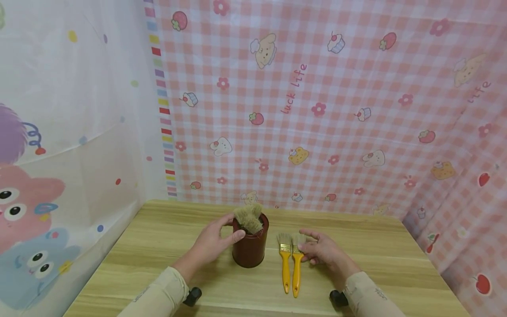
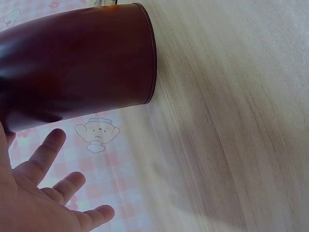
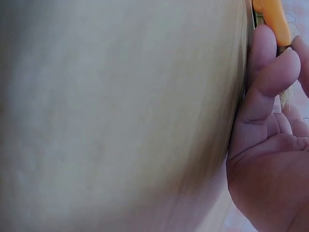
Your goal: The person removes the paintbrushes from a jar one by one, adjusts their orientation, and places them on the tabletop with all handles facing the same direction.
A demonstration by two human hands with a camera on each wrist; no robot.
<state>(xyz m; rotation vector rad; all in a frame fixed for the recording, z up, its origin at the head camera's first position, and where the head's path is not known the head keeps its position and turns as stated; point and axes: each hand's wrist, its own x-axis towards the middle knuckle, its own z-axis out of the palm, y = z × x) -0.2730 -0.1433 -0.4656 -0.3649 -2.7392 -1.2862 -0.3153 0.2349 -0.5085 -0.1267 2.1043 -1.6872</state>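
Observation:
A dark red-brown cylindrical pot (image 1: 249,251) stands upright on the table, with pale bristle heads (image 1: 249,218) sticking out of its top. My left hand (image 1: 211,240) holds the pot by its rim, thumb at the near side. In the left wrist view the other fingers (image 2: 72,186) are spread away from the pot's wall (image 2: 87,63). To the right lie two paintbrushes with yellow handles, side by side, bristles pointing away. My right hand (image 1: 322,251) pinches the right paintbrush (image 1: 296,273) near its metal band. The left paintbrush (image 1: 285,268) lies untouched beside it.
The wood-grain table (image 1: 166,246) ends at a pink checked cloth (image 1: 336,132) hanging behind and along the right. A white cartoon-printed cloth (image 1: 99,154) hangs on the left. Black wrist devices (image 1: 192,296) sit under both sleeves.

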